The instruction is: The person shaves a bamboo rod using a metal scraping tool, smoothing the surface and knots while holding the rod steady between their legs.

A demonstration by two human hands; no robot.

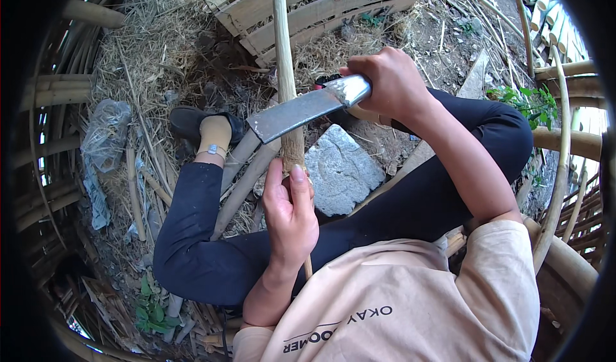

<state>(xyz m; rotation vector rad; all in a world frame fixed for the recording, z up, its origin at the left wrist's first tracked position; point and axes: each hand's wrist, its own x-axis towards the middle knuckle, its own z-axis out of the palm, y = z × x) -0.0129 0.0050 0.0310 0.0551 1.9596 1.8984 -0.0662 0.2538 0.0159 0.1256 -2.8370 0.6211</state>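
A long, pale wooden pole [285, 54] runs from the top edge down toward my lap, its bark partly stripped. My left hand [292, 211] is closed round its lower part, the thumb lying along the wood. In my right hand [389, 83] is a broad-bladed machete [298, 113], gripped by its handle, which the fingers mostly hide. The blade lies across the pole above my left hand, its flat side showing. Whether the edge bites into the wood I cannot tell. Just right of the pole, a grey stone block [343, 169] rests on the ground between my legs.
A slatted wooden crate [321, 12] stands at the far side. Dry straw [154, 54] covers the ground. At left lies a clear plastic bag [107, 134], with loose sticks [244, 176] near my foot. Bamboo rails [568, 140] close in the right side, beside a leafy plant [529, 105].
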